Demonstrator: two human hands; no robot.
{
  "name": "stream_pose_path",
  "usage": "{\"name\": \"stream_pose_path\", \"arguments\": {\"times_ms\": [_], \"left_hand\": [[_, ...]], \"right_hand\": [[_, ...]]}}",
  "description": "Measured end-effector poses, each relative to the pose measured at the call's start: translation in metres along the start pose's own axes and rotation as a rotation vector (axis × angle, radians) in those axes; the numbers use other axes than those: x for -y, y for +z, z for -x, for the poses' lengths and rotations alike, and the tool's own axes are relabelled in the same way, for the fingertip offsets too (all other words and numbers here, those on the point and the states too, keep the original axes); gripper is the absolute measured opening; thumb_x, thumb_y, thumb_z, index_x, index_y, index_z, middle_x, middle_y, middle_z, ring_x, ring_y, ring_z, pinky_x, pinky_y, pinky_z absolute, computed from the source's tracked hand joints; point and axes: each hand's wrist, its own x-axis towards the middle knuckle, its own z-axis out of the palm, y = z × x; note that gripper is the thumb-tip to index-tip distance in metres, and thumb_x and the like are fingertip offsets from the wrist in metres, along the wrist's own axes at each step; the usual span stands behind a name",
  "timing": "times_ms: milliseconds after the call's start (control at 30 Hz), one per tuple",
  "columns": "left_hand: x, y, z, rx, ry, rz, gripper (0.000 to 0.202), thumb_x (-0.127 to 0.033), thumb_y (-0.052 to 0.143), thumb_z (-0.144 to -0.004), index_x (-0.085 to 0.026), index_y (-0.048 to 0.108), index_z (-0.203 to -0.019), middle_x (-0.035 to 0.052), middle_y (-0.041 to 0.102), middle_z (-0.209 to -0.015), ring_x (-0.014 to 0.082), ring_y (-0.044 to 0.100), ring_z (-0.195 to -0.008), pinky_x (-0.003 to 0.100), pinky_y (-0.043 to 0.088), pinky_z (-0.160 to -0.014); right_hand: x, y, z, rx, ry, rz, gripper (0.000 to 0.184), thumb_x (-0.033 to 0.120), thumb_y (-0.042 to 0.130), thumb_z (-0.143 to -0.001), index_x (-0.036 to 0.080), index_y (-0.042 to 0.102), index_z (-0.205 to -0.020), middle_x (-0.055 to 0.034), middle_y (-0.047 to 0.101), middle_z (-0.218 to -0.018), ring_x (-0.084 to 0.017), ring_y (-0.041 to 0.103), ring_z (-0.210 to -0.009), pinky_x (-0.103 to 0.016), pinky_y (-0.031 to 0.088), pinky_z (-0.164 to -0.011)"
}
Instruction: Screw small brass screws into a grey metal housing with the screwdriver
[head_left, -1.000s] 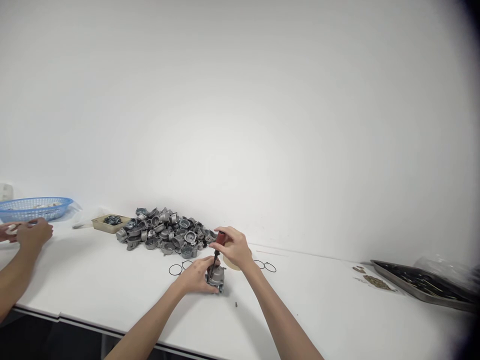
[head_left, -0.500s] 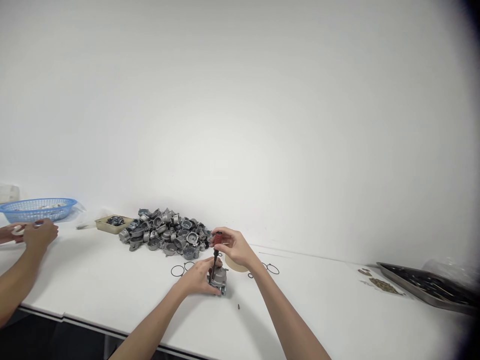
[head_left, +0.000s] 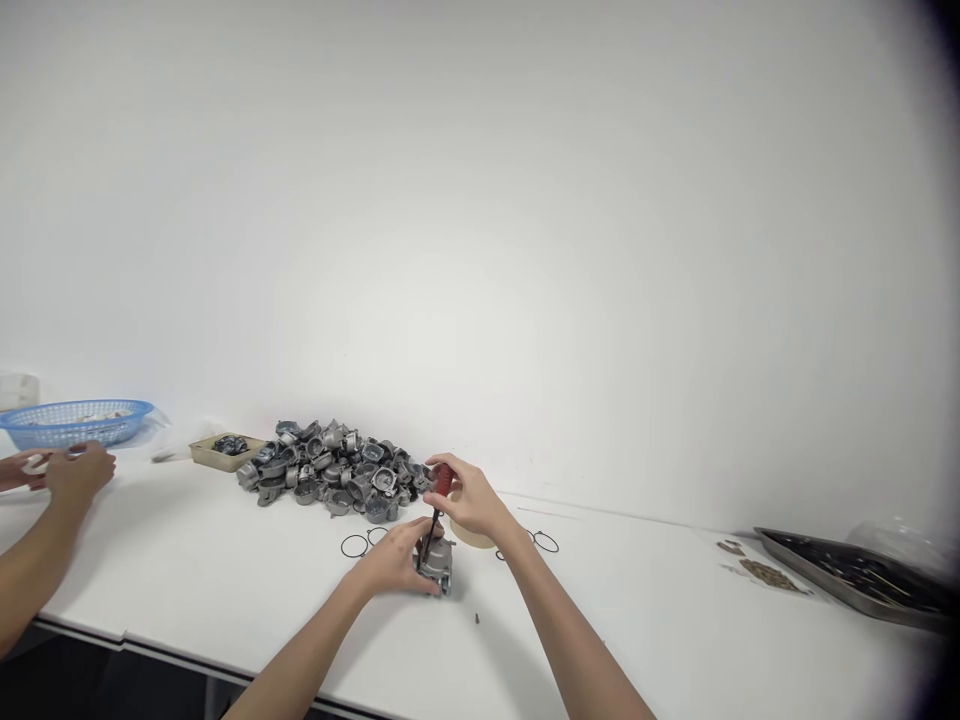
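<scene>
My left hand (head_left: 395,560) grips a grey metal casting, which looks like a carburetor body (head_left: 437,562), and steadies it on the white table. In my right hand (head_left: 469,497) is a screwdriver (head_left: 444,481) with a red handle, tilted a little, its dark shaft running down to the casting. The tip is hidden by my left hand and the part. A small screw (head_left: 477,618) lies on the table to the right of the casting. Behind my right hand a round beige object (head_left: 471,536) is partly covered.
A heap of grey metal castings (head_left: 337,465) lies at the back, beside a beige tray (head_left: 217,455). Black rubber rings (head_left: 354,546) lie on both sides. At right are brass pieces (head_left: 772,575) and a dark tray (head_left: 847,590). Another person's hands (head_left: 79,470) work near a blue basket (head_left: 75,425).
The screwdriver's handle has tipped slightly to the right, and my right hand has shifted with its grip on it. My left hand and the casting stay nearly in place.
</scene>
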Motion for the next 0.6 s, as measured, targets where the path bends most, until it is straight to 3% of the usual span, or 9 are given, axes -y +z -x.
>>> {"name": "stream_pose_path", "arguments": {"times_ms": [100,233,367,433,533,600], "left_hand": [[0.001,0.0,0.0,0.005,0.012,-0.002,0.068,-0.043,0.084,-0.056,-0.023,0.056,-0.114,0.0039,0.062,-0.108,0.0223,0.058,-0.092,0.032,0.048,-0.08],[0.003,0.001,0.001,-0.007,0.02,-0.03,0.068,-0.041,0.084,-0.056,-0.024,0.056,-0.115,0.0035,0.063,-0.108,0.0221,0.059,-0.092,0.033,0.048,-0.082],[0.005,0.002,0.002,-0.003,-0.014,-0.063,0.068,-0.044,0.084,-0.056,-0.023,0.057,-0.115,0.0033,0.064,-0.106,0.023,0.059,-0.093,0.033,0.047,-0.083],[0.006,0.002,0.001,0.001,-0.005,-0.057,0.07,-0.045,0.083,-0.057,-0.024,0.057,-0.118,0.0033,0.064,-0.108,0.0232,0.059,-0.094,0.033,0.047,-0.084],[0.004,0.001,0.001,-0.007,0.023,-0.044,0.07,-0.043,0.083,-0.058,-0.024,0.056,-0.119,0.0038,0.063,-0.112,0.0235,0.059,-0.097,0.033,0.047,-0.086],[0.002,0.001,0.001,-0.009,0.032,-0.037,0.069,-0.043,0.083,-0.058,-0.024,0.056,-0.119,0.0042,0.063,-0.112,0.0236,0.059,-0.097,0.034,0.047,-0.086]], "right_hand": [[-0.001,0.0,0.001,0.09,-0.005,-0.155,0.044,0.029,0.062,-0.084,0.025,0.054,-0.127,-0.0044,0.066,-0.096,-0.017,0.064,-0.084,-0.032,0.054,-0.077],[0.006,0.0,0.001,0.024,0.028,0.019,0.045,0.03,0.068,-0.081,0.028,0.058,-0.125,-0.0003,0.064,-0.079,-0.016,0.06,-0.072,-0.031,0.052,-0.072],[0.015,0.0,-0.001,0.131,0.002,-0.072,0.046,0.021,0.061,-0.084,0.029,0.054,-0.129,-0.0037,0.066,-0.098,-0.017,0.063,-0.086,-0.03,0.052,-0.077],[0.016,0.0,-0.002,0.152,0.013,-0.114,0.044,0.019,0.061,-0.083,0.027,0.055,-0.126,-0.0033,0.066,-0.097,-0.017,0.063,-0.086,-0.029,0.052,-0.076],[0.013,0.001,-0.004,0.029,0.051,0.033,0.036,0.026,0.069,-0.078,0.025,0.062,-0.114,0.0006,0.063,-0.078,-0.016,0.06,-0.072,-0.029,0.05,-0.07],[0.013,0.0,-0.004,-0.019,0.059,0.077,0.031,0.028,0.068,-0.079,0.025,0.063,-0.11,0.0012,0.062,-0.075,-0.015,0.059,-0.07,-0.029,0.05,-0.07]]}}
